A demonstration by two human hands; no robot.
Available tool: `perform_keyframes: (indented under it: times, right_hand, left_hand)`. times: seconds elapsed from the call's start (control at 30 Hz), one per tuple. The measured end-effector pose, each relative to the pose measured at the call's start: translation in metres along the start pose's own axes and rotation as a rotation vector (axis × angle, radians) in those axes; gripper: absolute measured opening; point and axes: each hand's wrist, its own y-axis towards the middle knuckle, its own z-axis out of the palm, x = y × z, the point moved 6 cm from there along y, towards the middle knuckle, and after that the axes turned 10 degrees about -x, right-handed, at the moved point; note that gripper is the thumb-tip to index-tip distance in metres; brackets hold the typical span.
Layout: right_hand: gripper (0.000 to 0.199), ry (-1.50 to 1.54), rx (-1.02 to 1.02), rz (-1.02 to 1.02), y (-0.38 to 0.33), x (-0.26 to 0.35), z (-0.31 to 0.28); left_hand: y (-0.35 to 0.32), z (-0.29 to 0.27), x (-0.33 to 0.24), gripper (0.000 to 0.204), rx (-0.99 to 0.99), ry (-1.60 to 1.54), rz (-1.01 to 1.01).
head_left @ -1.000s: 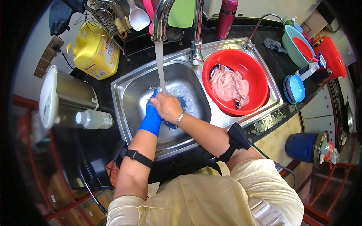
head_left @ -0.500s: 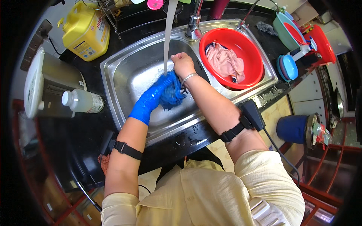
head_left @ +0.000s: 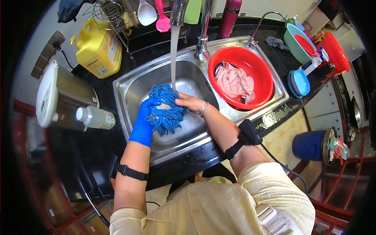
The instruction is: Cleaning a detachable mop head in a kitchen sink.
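A wet blue mop head (head_left: 166,123) with shaggy strands is spread over the metal sink basin (head_left: 196,84), a pale patch showing at its middle. My left hand (head_left: 145,111), in a blue rubber glove, grips its left side; the fingers beneath are hidden. At its right edge, my bare right hand (head_left: 190,103) has thumb and fingers closed on the strands. From the tap (head_left: 179,15), a stream of water (head_left: 174,58) falls at the mop head's upper right side.
Right of the basin, a red tub (head_left: 263,94) holds pink cloth (head_left: 235,82). A yellow jug (head_left: 100,53), a white bottle (head_left: 96,117) and a steel container with a white lid (head_left: 47,94) stand left. Blue bowls (head_left: 299,82) sit at the right counter edge.
The mop head, bunched in my gloved left hand before, is now spread open and raised. My right hand has gone from a fist beside the stream to the mop head's right edge.
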Motion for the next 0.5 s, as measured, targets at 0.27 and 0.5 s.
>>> perform_keyframes:
  times: [0.27, 0.5]
  right_hand:
    - [0.034, -0.049, -0.475, 0.101, 0.036, -0.028, -0.036]
    - [0.044, -0.676, -0.885, -0.255, 0.003, 0.049, -0.062]
  left_hand:
    - [0.018, -0.036, 0.005, 0.045, -0.232, 0.049, 0.145]
    - [0.043, -0.012, 0.027, 0.028, -0.403, 0.081, 0.146]
